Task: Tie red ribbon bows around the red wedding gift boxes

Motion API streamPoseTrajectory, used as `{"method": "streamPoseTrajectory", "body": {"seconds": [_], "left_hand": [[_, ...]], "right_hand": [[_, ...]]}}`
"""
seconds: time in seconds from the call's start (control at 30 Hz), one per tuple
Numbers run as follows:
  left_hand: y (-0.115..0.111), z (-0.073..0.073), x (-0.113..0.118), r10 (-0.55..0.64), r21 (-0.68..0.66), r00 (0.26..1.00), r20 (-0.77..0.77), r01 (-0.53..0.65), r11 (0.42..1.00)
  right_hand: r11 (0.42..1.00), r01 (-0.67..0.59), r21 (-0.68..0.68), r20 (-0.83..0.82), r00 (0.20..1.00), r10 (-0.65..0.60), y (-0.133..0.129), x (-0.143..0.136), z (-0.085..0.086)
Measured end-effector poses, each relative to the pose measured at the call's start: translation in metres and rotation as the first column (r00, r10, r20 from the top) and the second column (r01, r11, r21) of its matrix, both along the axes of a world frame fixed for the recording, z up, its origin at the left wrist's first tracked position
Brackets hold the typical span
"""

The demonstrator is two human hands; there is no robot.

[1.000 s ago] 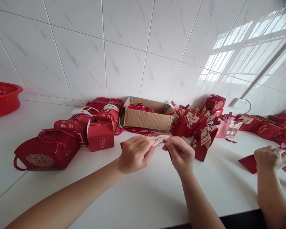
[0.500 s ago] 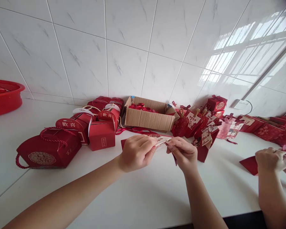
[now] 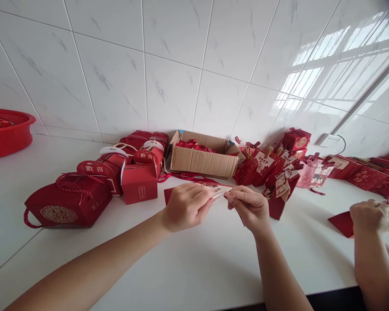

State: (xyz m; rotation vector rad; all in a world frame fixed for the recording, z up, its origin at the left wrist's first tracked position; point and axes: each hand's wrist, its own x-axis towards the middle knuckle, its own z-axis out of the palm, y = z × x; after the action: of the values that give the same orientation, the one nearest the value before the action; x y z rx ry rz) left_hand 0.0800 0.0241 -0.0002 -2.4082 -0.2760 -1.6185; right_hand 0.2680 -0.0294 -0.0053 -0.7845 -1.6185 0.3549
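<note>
Between my hands is a red paper gift box (image 3: 171, 195) with a white printed part (image 3: 221, 190) at its top; much of it is hidden behind my fingers. My left hand (image 3: 185, 209) is closed over the box's left and upper side, thumb against the white part. With thumb and forefinger, my right hand (image 3: 251, 208) pinches the right end of that top edge. Whether a thin ribbon is also in this pinch cannot be made out. Red ribbon (image 3: 194, 176) lies on the white table just behind the held box.
Red gift boxes with rope handles (image 3: 68, 203) stand at left, beside an open red box (image 3: 139, 188). Behind my hands is a cardboard box (image 3: 204, 162) of red ribbon. Tagged red boxes (image 3: 280, 185) stand at right, near a co-worker's hands (image 3: 372, 216). A red basket (image 3: 9, 138) is far left.
The whole view has shifted very slightly. Both my hands keep their hold on the red box, with only a small movement of the right fingers.
</note>
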Motion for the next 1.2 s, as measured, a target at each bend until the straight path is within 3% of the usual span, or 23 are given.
{"method": "streamPoseTrajectory", "body": {"seconds": [0.37,0.73,0.8,0.93,1.03,1.2], "left_hand": [[0.000,0.004,0.004,-0.025,-0.178,0.997,0.067,0.036,0.983],[-0.001,0.003,0.006,-0.053,-0.190,0.996,0.067,0.065,0.980],[-0.002,0.002,0.006,-0.062,-0.193,0.996,0.067,0.074,0.978],[-0.001,-0.001,0.007,-0.046,-0.208,0.996,0.080,0.061,0.976],[0.000,-0.002,0.007,-0.055,-0.234,0.992,0.110,0.080,0.969],[0.003,-0.001,0.005,-0.101,-0.283,0.985,0.138,0.137,0.949]], "right_hand": [[0.992,0.029,0.121,0.014,0.999,-0.031,0.000,-0.012,-0.001],[0.979,0.140,0.150,0.007,0.990,-0.143,0.001,-0.016,-0.004],[0.954,0.204,0.220,0.026,0.976,-0.215,0.001,-0.019,-0.003],[0.852,0.401,0.338,-0.045,0.911,-0.411,0.002,-0.025,-0.005],[0.830,0.494,0.259,-0.117,0.869,-0.481,0.004,-0.024,-0.009],[0.872,0.467,0.145,-0.104,0.884,-0.456,0.007,-0.019,-0.010]]}}
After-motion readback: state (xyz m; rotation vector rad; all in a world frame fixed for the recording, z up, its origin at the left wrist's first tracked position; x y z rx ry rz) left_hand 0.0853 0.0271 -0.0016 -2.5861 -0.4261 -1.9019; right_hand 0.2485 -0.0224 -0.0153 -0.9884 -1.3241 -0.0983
